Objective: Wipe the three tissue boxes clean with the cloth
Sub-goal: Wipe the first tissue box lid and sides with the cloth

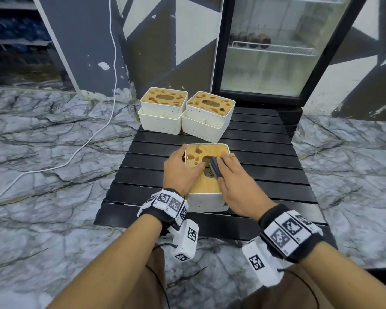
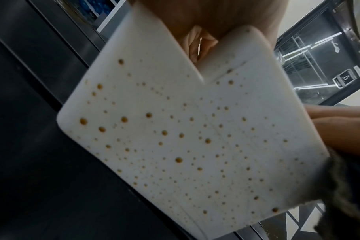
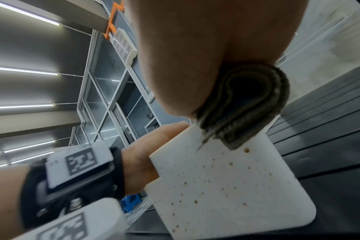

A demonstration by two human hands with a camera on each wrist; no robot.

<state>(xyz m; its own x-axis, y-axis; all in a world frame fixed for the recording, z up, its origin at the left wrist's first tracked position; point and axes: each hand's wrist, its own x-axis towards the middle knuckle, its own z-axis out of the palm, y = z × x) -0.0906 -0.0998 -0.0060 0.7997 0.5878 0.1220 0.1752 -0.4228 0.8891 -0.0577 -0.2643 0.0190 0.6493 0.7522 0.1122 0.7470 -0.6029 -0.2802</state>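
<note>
Left hand (image 1: 181, 169) grips white, wood-topped tissue box (image 1: 207, 186) at 9 o'clock; right hand (image 1: 236, 184) clutches folded dark-grey cloth (image 1: 215, 167) on top.

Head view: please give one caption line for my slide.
Near box held by left hand; right hand presses folded cloth on its stained lid.

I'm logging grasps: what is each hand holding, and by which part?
The right hand pinches the folded cloth across its layers, on top of the near box. The left hand grips that box by its left edge, thumb on top.
</note>
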